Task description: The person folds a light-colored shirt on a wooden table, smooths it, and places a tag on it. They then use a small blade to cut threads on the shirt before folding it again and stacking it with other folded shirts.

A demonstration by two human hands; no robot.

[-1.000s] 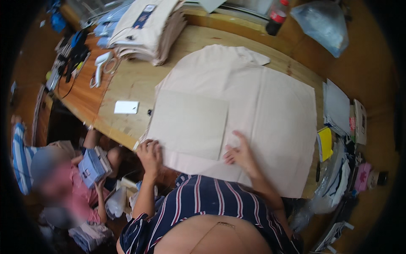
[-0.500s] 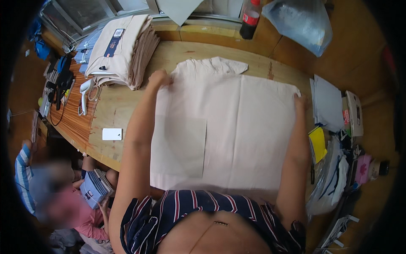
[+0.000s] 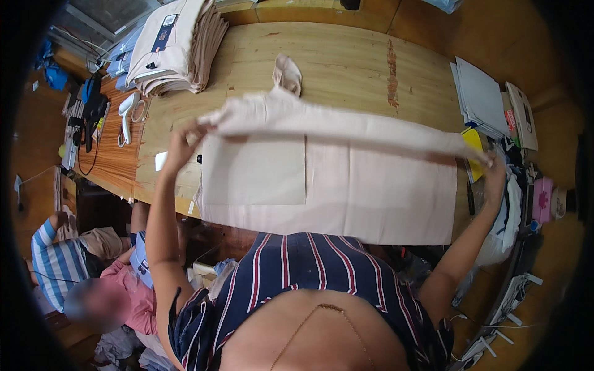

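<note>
Right now, from the head view, I see both hands gripping a beige garment [image 3: 346,179] spread over the wooden desk [image 3: 346,55]. My left hand [image 3: 180,141] is closed on the garment's left end, my right hand [image 3: 493,168] is closed on its right end, and the far edge hangs lifted between them, folded toward me, while the near part lies flat. Beyond the garment's left end sits a stack of folded beige garments [image 3: 176,46]; white sheets [image 3: 479,99] lie near its right end.
</note>
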